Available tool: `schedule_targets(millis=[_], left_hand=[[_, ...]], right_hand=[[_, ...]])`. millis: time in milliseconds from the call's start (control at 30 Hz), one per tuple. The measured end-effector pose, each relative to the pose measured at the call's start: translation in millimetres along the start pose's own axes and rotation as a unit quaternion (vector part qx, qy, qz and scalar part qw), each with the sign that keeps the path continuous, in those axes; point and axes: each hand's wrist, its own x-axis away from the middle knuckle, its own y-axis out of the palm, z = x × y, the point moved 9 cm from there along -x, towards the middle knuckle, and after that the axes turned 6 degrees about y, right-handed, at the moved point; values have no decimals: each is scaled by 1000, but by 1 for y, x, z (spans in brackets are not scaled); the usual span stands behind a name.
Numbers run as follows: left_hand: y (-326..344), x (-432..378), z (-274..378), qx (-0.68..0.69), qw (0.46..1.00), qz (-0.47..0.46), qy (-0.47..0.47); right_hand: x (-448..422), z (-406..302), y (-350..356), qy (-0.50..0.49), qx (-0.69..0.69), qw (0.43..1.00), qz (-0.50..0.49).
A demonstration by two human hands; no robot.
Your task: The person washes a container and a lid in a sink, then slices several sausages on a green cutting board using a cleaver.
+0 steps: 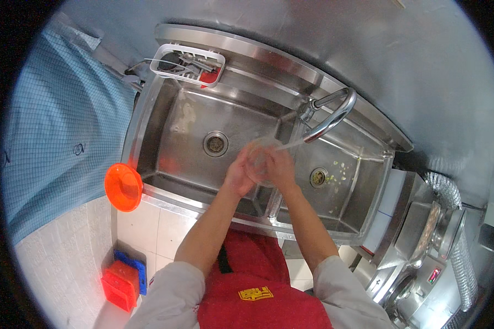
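Running water pours from the chrome faucet (pixel 333 119) toward a clear round container (pixel 257 164), blurred and held above the divider side of the left sink basin (pixel 247 111). My left hand (pixel 239 172) grips the container's left side. At its right rim is my right hand (pixel 282 168), with the fingers on or inside it; the blur hides exactly how they sit. Behind the hands, the left basin has a round drain (pixel 215 144). Pale and green food scraps (pixel 337 177) lie around the drain of the right basin (pixel 319 177).
A white plastic basket (pixel 160 66) with utensils sits at the sink's back left corner. An orange basin (pixel 123 187) stands by the left edge, beside a blue curtain (pixel 74 140). Red containers (pixel 121 283) are on the floor. Steel kitchen equipment (pixel 420 271) stands at right.
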Motion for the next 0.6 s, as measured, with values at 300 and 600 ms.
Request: schedule_targets(millis=[300, 600], left_hand=[[4, -1, 4, -36, 999, -5, -2], [-3, -6, 30, -23, 1000, 6, 10]], right_hand=[[7, -42, -18, -95, 16, 995, 30], [34, -9, -6, -50, 30, 998, 35]])
